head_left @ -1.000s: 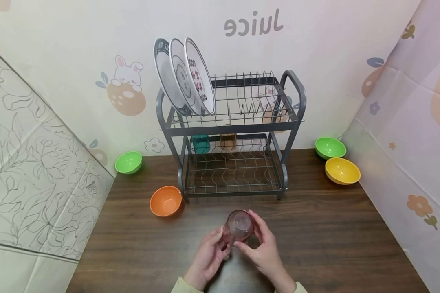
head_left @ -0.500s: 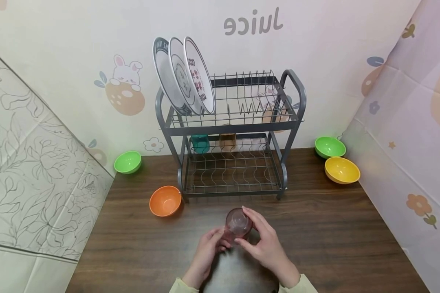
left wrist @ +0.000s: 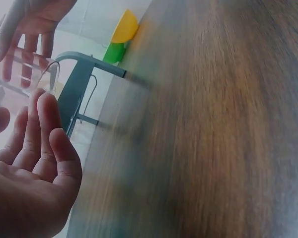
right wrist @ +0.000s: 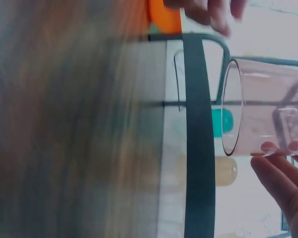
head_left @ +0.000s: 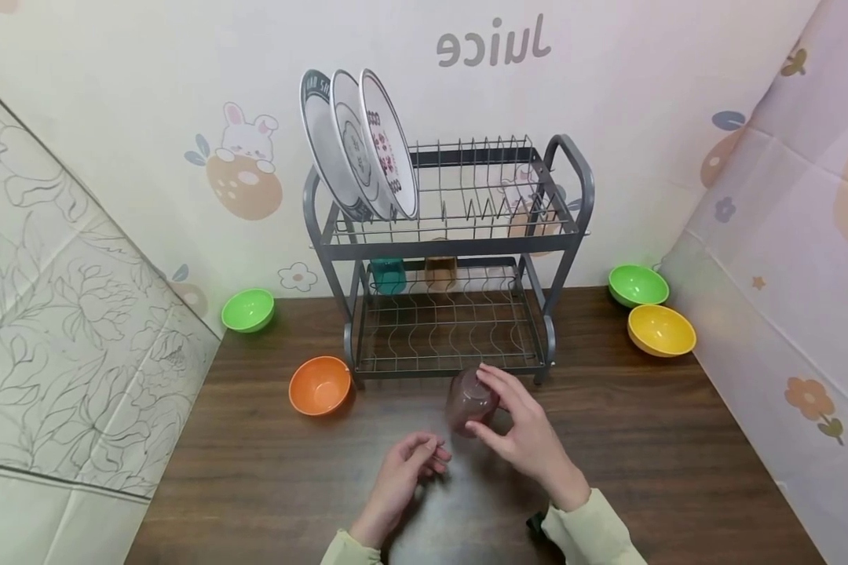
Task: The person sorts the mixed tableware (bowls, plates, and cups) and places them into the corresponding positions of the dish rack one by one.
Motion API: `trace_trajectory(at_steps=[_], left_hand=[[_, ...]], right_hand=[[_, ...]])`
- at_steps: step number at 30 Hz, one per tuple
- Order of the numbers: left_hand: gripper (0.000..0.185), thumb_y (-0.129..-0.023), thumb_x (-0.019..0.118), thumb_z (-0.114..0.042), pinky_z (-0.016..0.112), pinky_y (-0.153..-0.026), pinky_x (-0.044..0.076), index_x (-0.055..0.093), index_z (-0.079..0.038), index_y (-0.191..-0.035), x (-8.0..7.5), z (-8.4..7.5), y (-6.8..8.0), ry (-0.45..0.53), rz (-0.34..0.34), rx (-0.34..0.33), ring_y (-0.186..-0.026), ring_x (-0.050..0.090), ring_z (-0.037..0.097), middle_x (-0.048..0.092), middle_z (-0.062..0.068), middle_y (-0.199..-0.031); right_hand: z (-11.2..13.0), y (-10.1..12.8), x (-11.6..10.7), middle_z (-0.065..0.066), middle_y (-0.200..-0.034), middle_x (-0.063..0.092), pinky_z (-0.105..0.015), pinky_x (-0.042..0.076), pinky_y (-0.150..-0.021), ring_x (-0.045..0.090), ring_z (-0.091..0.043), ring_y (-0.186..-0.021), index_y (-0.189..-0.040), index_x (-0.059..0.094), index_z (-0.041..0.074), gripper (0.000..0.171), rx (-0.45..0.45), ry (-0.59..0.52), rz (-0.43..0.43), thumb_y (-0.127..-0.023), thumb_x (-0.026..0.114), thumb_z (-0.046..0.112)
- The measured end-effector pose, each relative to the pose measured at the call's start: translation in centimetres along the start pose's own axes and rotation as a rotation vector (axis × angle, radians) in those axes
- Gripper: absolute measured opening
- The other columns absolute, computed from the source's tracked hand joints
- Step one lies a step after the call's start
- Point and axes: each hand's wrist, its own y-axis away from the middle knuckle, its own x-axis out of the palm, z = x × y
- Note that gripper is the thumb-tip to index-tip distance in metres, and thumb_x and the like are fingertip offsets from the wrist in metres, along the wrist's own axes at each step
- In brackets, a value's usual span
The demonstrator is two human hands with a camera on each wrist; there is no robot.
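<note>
A pinkish clear glass (head_left: 465,408) is in my right hand (head_left: 537,443), thumb and fingers gripping its side. It hangs bottom-up in front of the dish rack (head_left: 452,251); in the right wrist view the open rim of the glass (right wrist: 232,106) faces the table. Lower left of it, my left hand (head_left: 401,480) holds nothing, its fingers loosely bent and just apart from the glass. The left wrist view shows those fingers (left wrist: 42,144) up close. On the rack's lower tier, toward the back, stand a teal cup (head_left: 389,277) and an amber cup (head_left: 440,275).
Three white plates (head_left: 390,149) lean in the upper tier's left end. An orange bowl (head_left: 319,386) sits by the rack's front left foot, a green bowl (head_left: 248,311) behind it. Another green bowl (head_left: 638,285) and a yellow bowl (head_left: 660,330) are at the right wall.
My left hand has let go of the glass and stayed low. My right hand has carried the glass forward, closer to the rack's front edge.
</note>
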Motion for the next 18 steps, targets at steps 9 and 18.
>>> trace_trajectory(at_steps=[9, 18], left_hand=[[0.034, -0.1, 0.058, -0.021, 0.036, -0.073, 0.053, 0.06, 0.012, -0.107, -1.2, 0.5, 0.0, -0.019, -0.04, -0.016, -0.073, 0.063, 0.015, 0.068, 0.006, -0.083], [0.034, -0.102, 0.056, -0.02, 0.035, -0.072, 0.053, 0.06, 0.013, -0.108, -2.9, 0.5, 0.4, -0.035, -0.099, -0.007, -0.073, 0.063, 0.018, 0.067, 0.01, -0.084]], right_hand=[[-2.5, -3.2, -2.2, -0.015, -0.146, 0.046, -0.033, 0.056, -0.081, 0.057, -0.03, -0.118, -0.142, 0.051, 0.008, 0.079, -0.037, 0.095, -0.076, -0.073, 0.089, 0.008], [-4.4, -7.0, -2.7, -0.016, -0.147, 0.045, -0.043, 0.058, -0.077, 0.057, -0.035, -0.117, -0.136, 0.052, 0.005, 0.069, 0.017, 0.134, -0.127, -0.077, 0.087, 0.012]])
